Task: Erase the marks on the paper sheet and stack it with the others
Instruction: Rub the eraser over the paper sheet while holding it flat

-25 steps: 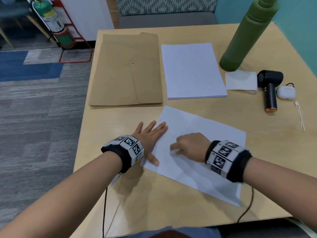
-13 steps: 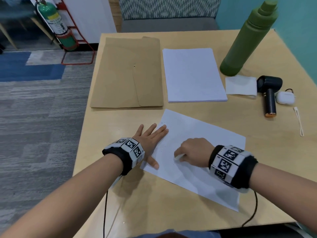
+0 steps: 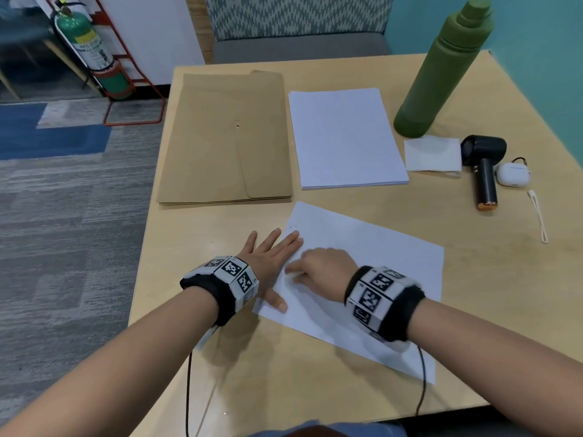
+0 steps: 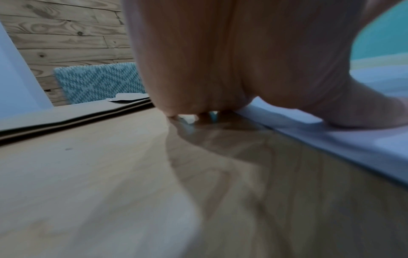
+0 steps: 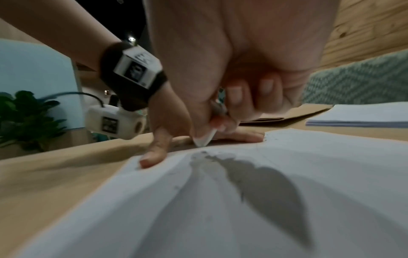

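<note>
A loose white paper sheet lies askew on the wooden table near me. My left hand lies flat with straight fingers, pressing the sheet's left edge; its palm fills the left wrist view. My right hand is curled and pinches a small white eraser, whose tip touches the sheet close to the left fingers. Grey smudges and crumbs lie just in front of the tip. A neat stack of white paper sits farther back.
A brown envelope lies left of the stack. At the right stand a green bottle, a white tissue, a black handheld fan, a white earbud case and a white strap. The table's left edge is close to my left hand.
My right hand with the eraser has slid left across the sheet, closer to my left fingers. The left hand has stayed flat on the sheet's edge.
</note>
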Motion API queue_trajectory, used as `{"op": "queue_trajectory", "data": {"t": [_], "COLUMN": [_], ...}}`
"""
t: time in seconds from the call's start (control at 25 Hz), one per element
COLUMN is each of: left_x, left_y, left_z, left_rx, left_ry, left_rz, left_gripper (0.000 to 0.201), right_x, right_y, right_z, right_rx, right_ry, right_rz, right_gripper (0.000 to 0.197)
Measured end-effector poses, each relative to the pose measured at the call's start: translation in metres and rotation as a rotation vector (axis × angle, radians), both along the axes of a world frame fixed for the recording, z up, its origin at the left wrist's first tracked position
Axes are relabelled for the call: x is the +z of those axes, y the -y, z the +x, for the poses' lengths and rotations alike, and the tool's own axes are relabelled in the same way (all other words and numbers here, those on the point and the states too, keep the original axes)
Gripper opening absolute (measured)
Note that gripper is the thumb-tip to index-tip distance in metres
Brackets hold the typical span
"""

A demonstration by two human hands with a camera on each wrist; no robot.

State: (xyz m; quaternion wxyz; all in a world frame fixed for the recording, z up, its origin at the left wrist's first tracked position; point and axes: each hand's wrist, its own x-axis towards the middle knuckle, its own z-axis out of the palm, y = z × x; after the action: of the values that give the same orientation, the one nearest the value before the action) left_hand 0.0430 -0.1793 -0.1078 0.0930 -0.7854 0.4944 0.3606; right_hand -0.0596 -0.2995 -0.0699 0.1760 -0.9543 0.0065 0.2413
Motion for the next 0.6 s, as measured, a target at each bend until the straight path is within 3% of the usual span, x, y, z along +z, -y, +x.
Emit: {"op": "queue_trajectory", "data": {"t": [0.08,0.2,0.28,0.32,0.4,0.48,0.52,0.6], "left_x": [-0.002,-0.002,-0.001,0.0,0.002,0.008,0.013,0.022], "left_y": [0.001,-0.001,-0.002,-0.002,-0.002,-0.003,-0.002,0.0], "left_z": [0.0,0.001,0.001,0.001,-0.001,-0.004,-0.005,-0.005], "left_rx": [0.001,-0.015,-0.009,-0.005,0.014,0.022,0.019,0.024], "left_ry": [0.005,0.009,0.011,0.011,-0.005,-0.015,-0.003,0.064], "left_rz": [0.011,0.014,-0.011,-0.024,-0.035,-0.017,-0.013,-0.027], "left_gripper": [0.134,0.135,0.134,0.133,0.129,0.117,0.106,0.078], "right_x": [-0.002,-0.007,-0.008,-0.011,-0.017,-0.024,-0.027,-0.03], "right_y": [-0.006,0.007,0.025,0.034,0.05,0.061,0.064,0.069], "right_z": [0.008,-0.019,-0.044,-0.053,-0.068,-0.077,-0.08,-0.081], "right_rx": [-0.034,0.064,-0.035,-0.194,-0.741,-1.259,-1.412,-1.554], "right_ry": [0.062,-0.062,-0.126,-0.073,0.17,0.311,0.326,0.297], "right_rz": [-0.019,-0.072,0.061,0.198,0.5,0.774,0.876,0.958], "right_gripper": [0.028,0.025,0.02,0.017,0.017,0.03,0.036,0.046]}}
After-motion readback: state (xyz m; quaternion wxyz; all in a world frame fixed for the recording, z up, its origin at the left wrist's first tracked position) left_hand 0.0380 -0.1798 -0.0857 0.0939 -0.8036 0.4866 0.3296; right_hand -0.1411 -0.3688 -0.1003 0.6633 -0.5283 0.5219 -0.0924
